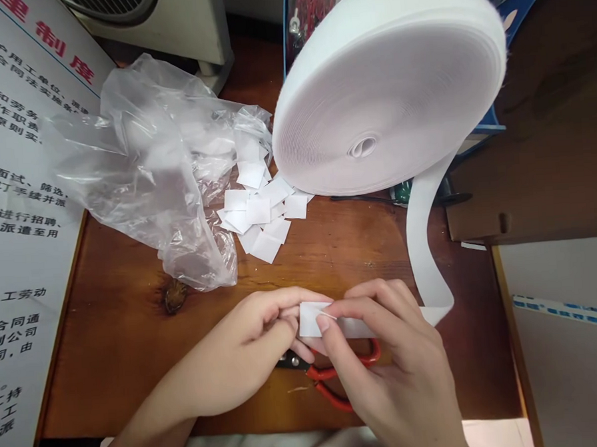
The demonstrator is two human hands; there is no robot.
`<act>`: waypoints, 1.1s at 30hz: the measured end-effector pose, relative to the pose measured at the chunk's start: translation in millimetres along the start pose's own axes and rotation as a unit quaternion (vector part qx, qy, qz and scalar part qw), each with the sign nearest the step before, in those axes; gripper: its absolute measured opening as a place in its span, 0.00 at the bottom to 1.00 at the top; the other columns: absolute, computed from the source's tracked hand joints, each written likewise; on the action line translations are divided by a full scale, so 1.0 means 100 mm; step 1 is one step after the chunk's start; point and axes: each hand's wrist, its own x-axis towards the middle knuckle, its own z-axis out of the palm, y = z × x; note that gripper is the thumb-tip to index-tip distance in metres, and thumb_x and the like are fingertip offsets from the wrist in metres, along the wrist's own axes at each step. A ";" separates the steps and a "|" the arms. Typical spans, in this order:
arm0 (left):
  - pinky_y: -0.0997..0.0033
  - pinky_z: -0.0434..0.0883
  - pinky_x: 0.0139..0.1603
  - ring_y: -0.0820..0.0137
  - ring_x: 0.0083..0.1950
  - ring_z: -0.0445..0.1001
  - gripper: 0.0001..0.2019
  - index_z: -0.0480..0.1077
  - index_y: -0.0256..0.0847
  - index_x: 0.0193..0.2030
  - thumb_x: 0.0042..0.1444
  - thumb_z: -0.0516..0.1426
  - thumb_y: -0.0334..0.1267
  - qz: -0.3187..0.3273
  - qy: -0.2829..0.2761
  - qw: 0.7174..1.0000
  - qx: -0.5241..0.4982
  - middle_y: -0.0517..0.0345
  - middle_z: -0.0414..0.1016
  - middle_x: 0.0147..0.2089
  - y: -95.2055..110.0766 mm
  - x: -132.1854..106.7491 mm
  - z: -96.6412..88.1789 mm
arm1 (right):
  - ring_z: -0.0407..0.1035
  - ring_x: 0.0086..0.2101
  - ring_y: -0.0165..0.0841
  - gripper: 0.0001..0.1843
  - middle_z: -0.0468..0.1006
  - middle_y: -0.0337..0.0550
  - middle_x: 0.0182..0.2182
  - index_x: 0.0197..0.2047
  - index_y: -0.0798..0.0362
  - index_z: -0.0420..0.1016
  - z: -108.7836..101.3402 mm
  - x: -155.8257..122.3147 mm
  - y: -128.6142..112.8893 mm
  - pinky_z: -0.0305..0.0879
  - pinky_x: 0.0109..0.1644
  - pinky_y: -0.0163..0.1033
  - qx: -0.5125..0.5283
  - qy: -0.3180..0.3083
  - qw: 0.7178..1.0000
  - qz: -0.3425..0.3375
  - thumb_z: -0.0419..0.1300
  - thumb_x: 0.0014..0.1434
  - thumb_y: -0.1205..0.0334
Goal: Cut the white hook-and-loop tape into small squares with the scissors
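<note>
Overhead, the big white tape roll (389, 88) leans on a blue box (493, 123), so its strip (424, 243) runs down freely to you. Clear plastic bag (146, 171) lies left, cut squares (260, 212) spilling beside it. Your left hand (250, 349) and right hand (386, 359) both pinch the strip's end (311, 318) tight, above the red-handled scissors (336, 375) kept close on the table.

Tape roll (389, 85): white, far right. Cut squares (262, 212): white. Scissors (336, 378): red handles, near. Bag (146, 171): clear. Table (119, 339): reddish-brown wood, dark knot. Poster (11, 198), left: white, black and red characters.
</note>
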 end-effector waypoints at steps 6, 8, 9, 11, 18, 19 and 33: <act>0.78 0.82 0.51 0.74 0.45 0.84 0.16 0.83 0.50 0.66 0.79 0.60 0.44 -0.022 0.006 1.000 0.010 0.56 0.88 0.58 0.00 0.00 0.02 | 0.68 0.38 0.38 0.08 0.78 0.40 0.34 0.38 0.48 0.80 0.05 -0.02 0.02 0.59 0.44 0.47 -0.033 0.002 0.999 0.004 0.65 0.70 0.70; 0.78 0.83 0.49 0.73 0.44 0.84 0.18 0.83 0.47 0.67 0.79 0.60 0.48 -0.022 0.015 0.999 0.020 0.53 0.88 0.58 -0.01 0.01 0.04 | 0.67 0.38 0.38 0.09 0.77 0.38 0.33 0.37 0.48 0.79 0.05 -0.02 0.01 0.58 0.44 0.47 -0.041 0.008 0.999 0.002 0.65 0.70 0.69; 0.78 0.83 0.49 0.73 0.44 0.84 0.18 0.82 0.46 0.67 0.79 0.59 0.48 -0.020 0.017 0.999 0.023 0.53 0.88 0.58 -0.01 0.02 0.04 | 0.66 0.38 0.38 0.09 0.77 0.38 0.32 0.37 0.48 0.78 0.04 -0.03 0.01 0.57 0.44 0.47 -0.043 0.009 0.999 0.002 0.66 0.70 0.69; 0.79 0.82 0.48 0.74 0.44 0.84 0.18 0.83 0.45 0.66 0.80 0.59 0.47 -0.016 0.022 0.999 0.028 0.53 0.88 0.56 -0.01 0.03 0.04 | 0.66 0.38 0.38 0.09 0.77 0.38 0.32 0.37 0.48 0.78 0.04 -0.03 0.00 0.57 0.44 0.48 -0.047 0.003 0.999 0.003 0.65 0.71 0.69; 0.81 0.80 0.50 0.75 0.48 0.84 0.17 0.82 0.49 0.67 0.81 0.57 0.47 0.004 0.011 0.998 0.068 0.57 0.87 0.60 -0.03 0.03 0.02 | 0.67 0.40 0.41 0.10 0.78 0.40 0.33 0.37 0.47 0.77 0.06 -0.03 0.03 0.55 0.47 0.50 -0.081 -0.004 0.997 -0.015 0.66 0.71 0.69; 0.80 0.80 0.50 0.74 0.48 0.84 0.17 0.82 0.49 0.67 0.81 0.56 0.48 0.004 0.013 0.997 0.079 0.57 0.87 0.60 -0.04 0.03 0.01 | 0.67 0.41 0.42 0.09 0.78 0.41 0.35 0.37 0.47 0.77 0.06 -0.03 0.04 0.56 0.48 0.50 -0.093 -0.001 0.996 -0.017 0.66 0.70 0.69; 0.71 0.82 0.55 0.67 0.51 0.88 0.20 0.73 0.40 0.71 0.75 0.62 0.35 -0.028 0.001 1.000 -0.013 0.53 0.88 0.49 -0.09 0.01 0.07 | 0.70 0.41 0.35 0.11 0.80 0.32 0.36 0.40 0.46 0.80 -0.18 0.19 0.11 0.59 0.50 0.49 0.098 -0.171 0.977 0.077 0.61 0.76 0.66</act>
